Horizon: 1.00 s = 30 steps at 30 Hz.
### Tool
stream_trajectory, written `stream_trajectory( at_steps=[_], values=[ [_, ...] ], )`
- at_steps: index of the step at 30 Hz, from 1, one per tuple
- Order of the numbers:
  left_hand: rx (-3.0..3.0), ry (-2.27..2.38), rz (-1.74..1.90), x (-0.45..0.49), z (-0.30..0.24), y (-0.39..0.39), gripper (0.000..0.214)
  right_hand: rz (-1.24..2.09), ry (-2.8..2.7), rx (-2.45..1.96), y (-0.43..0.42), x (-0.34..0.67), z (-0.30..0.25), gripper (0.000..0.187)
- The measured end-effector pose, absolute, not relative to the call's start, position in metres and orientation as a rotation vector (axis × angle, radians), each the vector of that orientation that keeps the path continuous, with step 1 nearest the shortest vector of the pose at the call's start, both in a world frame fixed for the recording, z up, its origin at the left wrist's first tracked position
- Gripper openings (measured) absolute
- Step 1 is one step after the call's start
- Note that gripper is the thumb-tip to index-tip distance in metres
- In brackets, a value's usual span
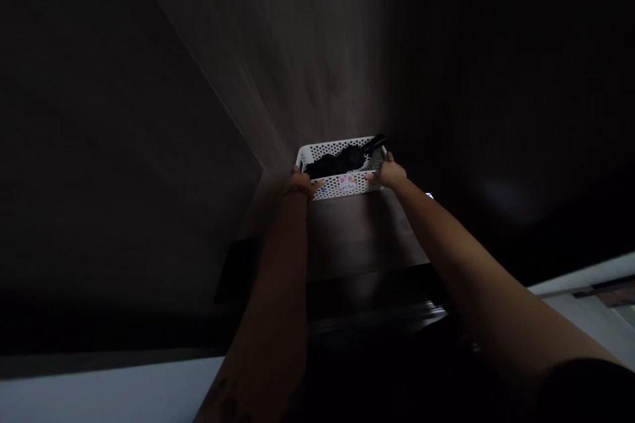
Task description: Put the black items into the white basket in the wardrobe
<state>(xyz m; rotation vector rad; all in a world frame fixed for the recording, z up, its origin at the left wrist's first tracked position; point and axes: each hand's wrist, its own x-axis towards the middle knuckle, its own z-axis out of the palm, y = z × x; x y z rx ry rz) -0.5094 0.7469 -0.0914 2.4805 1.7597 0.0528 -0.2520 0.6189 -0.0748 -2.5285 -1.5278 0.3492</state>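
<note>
A white perforated plastic basket sits between my two hands in a dark wooden compartment. Its front wall carries a pink cartoon sticker. Inside lie dark items that I cannot identify; one black piece sticks up over the right back rim. My left hand grips the left end, with fingers around the front corner. At the opposite end, my right hand is closed on the basket's right front corner. Whether the basket rests on the board or is slightly raised, I cannot tell.
Dark wooden panels rise on the left, and a wood-grain board stands behind the basket. The right side is in deep shadow. A small bright spot shows beside my right forearm. Pale surfaces appear at the lower left and lower right.
</note>
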Motion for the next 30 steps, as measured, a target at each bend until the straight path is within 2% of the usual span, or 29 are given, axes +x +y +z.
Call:
stream_trajectory(
  at_steps=[8,19,24,27,30],
  values=[
    [2.490,1.851,-0.033,-0.543,-0.070,0.604,0.081,0.364,-1.560,-2.495,0.486,-0.290,-0.060,0.088],
    [2.484,1.870,0.056,-0.590,-0.053,0.401,0.075,0.351,-1.614,-2.502,0.305,-0.340,-0.052,0.080],
    [2.444,1.853,0.124,-0.598,-0.047,0.375,0.072,0.295,-1.647,-2.533,0.287,-0.346,-0.045,0.083],
    [2.425,1.848,0.183,-0.603,-0.042,0.375,0.074,0.108,-1.677,-2.513,0.300,-0.349,-0.033,0.089],
    [2.415,1.865,0.485,-0.610,-0.051,0.362,0.086,-0.073,-1.805,-2.413,0.328,-0.361,-0.020,0.080]
  ],
)
